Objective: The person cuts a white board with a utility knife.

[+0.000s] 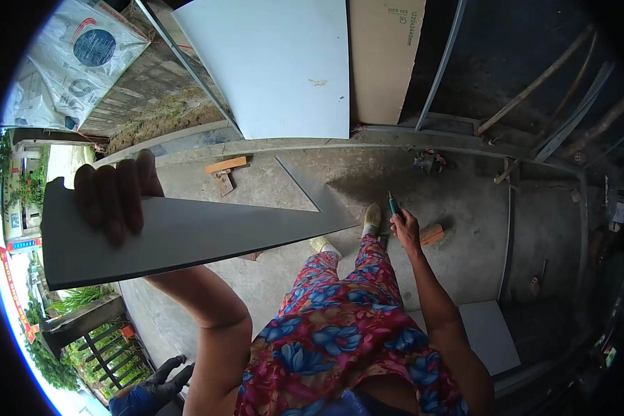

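Note:
My left hand (118,194) is raised at the left, its fingers wrapped over the edge of a pale grey flat board piece (208,232). The board is broad at the hand and narrows to a point near the middle. A thin arm of it angles back up, leaving a V-shaped notch. My right hand (405,227) hangs lower, closed around a green-handled tool (394,203) with a thin pointed tip facing away from me. Whether the tool is a screwdriver or a knife is too small to tell. My right hand is apart from the board.
A large white panel (284,69) and a brown printed board (381,62) lean ahead. Wood blocks (225,165) and a brick-like piece (432,236) lie on the concrete floor (277,184). A white sheet (489,333) is at right; a dark blue glove (152,390) shows lower left.

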Action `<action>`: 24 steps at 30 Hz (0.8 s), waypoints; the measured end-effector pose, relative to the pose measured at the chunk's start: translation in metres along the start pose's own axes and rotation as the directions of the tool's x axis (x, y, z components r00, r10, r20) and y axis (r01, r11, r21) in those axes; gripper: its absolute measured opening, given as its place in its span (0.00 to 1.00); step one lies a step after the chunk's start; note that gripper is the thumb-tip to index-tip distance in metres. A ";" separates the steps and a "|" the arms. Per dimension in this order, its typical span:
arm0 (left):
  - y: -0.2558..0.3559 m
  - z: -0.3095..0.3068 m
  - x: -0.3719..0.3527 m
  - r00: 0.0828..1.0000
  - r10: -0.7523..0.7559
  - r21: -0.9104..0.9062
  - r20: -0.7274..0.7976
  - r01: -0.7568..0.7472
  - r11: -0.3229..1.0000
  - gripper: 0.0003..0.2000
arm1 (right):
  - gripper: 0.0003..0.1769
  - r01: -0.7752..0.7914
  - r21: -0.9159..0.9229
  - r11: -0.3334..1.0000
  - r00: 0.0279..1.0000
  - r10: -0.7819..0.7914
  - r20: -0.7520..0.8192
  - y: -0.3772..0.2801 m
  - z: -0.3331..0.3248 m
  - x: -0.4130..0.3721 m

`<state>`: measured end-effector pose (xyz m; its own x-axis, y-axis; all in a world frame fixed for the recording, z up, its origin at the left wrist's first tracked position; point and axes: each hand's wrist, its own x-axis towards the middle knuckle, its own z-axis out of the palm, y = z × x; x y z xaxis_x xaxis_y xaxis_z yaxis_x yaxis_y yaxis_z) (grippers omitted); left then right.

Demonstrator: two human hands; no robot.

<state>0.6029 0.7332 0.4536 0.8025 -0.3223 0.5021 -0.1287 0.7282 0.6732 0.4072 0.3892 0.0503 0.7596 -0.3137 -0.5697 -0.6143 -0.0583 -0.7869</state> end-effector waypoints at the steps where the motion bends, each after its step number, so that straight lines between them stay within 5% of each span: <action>1: 0.001 0.000 -0.003 0.998 -0.061 -0.043 0.009 0.061 0.997 0.14 | 0.17 -0.009 0.068 0.998 1.000 0.008 0.021 -0.013 0.005 -0.005; 8: 0.012 0.012 -0.028 0.997 -0.039 -0.114 -0.066 0.031 0.993 0.21 | 0.22 0.223 0.086 0.971 0.880 -0.238 0.412 -0.099 0.074 -0.027; 12: 0.028 0.006 -0.051 0.996 -0.070 0.053 0.057 0.067 0.996 0.20 | 0.22 0.405 0.205 0.891 0.676 -0.442 0.590 -0.176 0.119 -0.079; 14: 0.034 0.006 -0.059 0.987 -0.091 0.118 0.132 0.075 0.990 0.19 | 0.23 0.554 0.312 0.772 0.558 -0.622 0.549 -0.208 0.140 -0.110; 20: 0.042 0.020 -0.083 0.991 -0.072 0.076 0.111 0.064 0.995 0.25 | 0.26 0.489 0.451 0.747 0.369 -0.646 0.668 -0.242 0.168 -0.162; 24: 0.051 0.020 -0.103 0.999 0.029 0.073 0.014 -0.030 0.997 0.28 | 0.27 0.553 0.293 0.780 0.432 -0.569 0.700 -0.198 0.192 -0.148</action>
<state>0.5021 0.7916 0.4465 0.7900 -0.3096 0.5292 -0.1949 0.6916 0.6955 0.4574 0.6285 0.2448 0.8272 0.5608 0.0358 0.0032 0.0590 -0.9983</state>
